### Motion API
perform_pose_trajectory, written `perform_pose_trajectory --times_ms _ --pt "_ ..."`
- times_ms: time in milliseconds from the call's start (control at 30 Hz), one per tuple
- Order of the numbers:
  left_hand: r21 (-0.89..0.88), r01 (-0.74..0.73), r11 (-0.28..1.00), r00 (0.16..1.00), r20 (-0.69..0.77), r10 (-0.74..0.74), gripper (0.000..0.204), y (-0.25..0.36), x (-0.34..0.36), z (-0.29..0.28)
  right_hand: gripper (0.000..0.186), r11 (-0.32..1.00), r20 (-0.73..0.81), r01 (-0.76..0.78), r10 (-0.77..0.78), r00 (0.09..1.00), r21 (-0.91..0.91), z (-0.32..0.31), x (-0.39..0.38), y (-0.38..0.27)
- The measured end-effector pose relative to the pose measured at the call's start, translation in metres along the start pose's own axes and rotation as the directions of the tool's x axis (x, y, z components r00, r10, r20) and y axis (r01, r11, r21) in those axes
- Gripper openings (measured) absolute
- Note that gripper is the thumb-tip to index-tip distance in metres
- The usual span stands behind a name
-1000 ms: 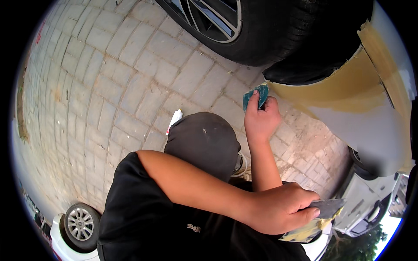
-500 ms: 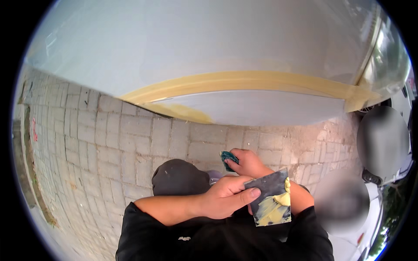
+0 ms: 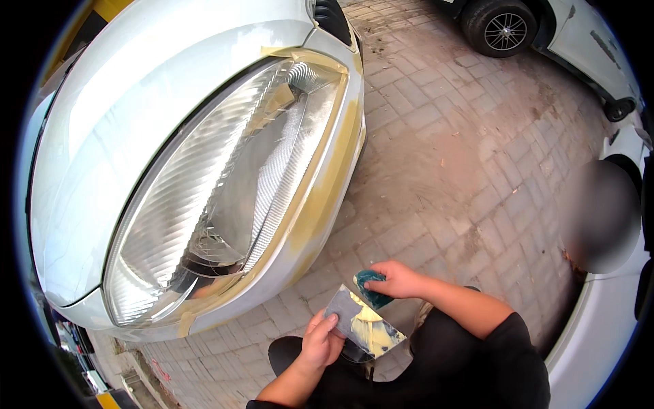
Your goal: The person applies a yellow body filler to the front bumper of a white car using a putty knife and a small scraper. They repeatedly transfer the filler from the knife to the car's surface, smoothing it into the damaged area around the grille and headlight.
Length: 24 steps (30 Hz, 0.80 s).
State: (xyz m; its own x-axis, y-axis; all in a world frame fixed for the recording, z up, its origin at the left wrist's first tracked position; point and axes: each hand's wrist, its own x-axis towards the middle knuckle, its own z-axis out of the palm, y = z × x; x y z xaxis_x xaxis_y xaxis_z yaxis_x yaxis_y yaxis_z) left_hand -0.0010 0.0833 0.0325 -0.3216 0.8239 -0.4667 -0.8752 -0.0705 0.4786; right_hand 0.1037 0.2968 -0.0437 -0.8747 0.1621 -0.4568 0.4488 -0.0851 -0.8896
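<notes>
My left hand (image 3: pixel 319 344) grips one edge of a flat dark grey mixing board (image 3: pixel 343 317), thumb on top. Pale yellow putty (image 3: pixel 368 328) is smeared over the board and heaped toward its far edge. My right hand (image 3: pixel 400 279) pinches a teal putty spreader (image 3: pixel 373 293), which is right beside the board's far edge; whether they touch I cannot tell. Ahead and to the left is a white car's front corner, with a large clear headlight (image 3: pixel 231 184). Masking tape (image 3: pixel 320 180) runs along the headlight's border, and yellowish patches (image 3: pixel 325 204) mark the bumper strip beside it.
Grey paving bricks (image 3: pixel 436 177) cover the ground. A white vehicle with a dark wheel (image 3: pixel 504 31) stands at the far right. Another white car body (image 3: pixel 599 327) is close on my right, partly behind a blurred patch. My dark-clothed knees are below my hands.
The view has swung from the taped lower panel to the car's headlight corner. My forearms, crossed before, are now apart. The spreader has come close to the board.
</notes>
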Motion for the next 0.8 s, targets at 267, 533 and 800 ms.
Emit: perform_pose_trajectory --times_ms 267,533,800 --pt "0.357 0.06 0.932 0.996 -0.078 -0.035 0.03 0.057 0.005 0.227 0.024 0.631 -0.488 0.273 0.195 0.851 0.726 -0.069 -0.164 -0.074" --pt "0.617 -0.135 0.775 0.984 -0.007 0.176 0.032 0.101 -0.002 0.406 0.024 0.847 -0.811 0.393 0.073 0.581 0.357 -0.184 -0.3 -0.25" --pt "0.525 -0.325 0.786 0.932 0.038 0.36 0.027 0.12 0.033 0.458 0.027 0.683 -0.517 0.298 -0.712 0.476 -0.667 -0.234 -0.276 -0.395"
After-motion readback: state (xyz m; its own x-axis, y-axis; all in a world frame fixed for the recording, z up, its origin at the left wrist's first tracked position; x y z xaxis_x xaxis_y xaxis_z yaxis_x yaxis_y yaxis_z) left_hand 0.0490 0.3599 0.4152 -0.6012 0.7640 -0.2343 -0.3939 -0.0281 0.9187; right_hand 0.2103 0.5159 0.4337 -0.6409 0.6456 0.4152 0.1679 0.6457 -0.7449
